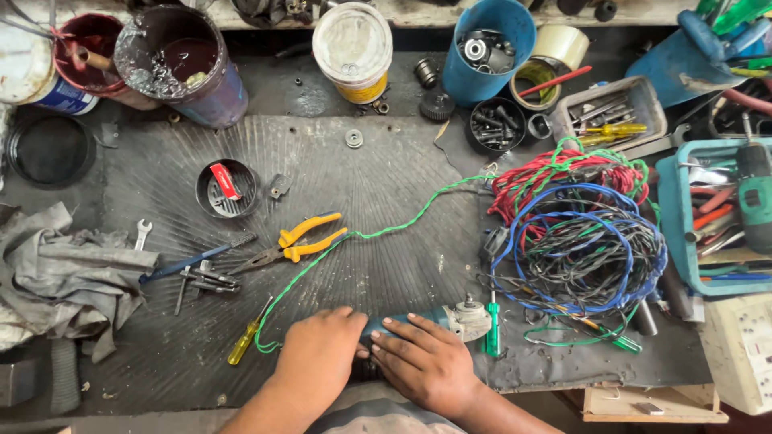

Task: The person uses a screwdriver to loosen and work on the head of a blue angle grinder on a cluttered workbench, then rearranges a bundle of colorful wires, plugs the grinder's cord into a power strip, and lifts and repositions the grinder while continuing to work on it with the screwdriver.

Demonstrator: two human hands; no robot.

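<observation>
Head view. Left hand and right hand lie palm-down, side by side, at the near edge of the surface, fingers flat and unclenched, pressing on a blue angle grinder, apparently to steady it. A green wire trails beside the yellow pliers to the wire tangle at right.
</observation>
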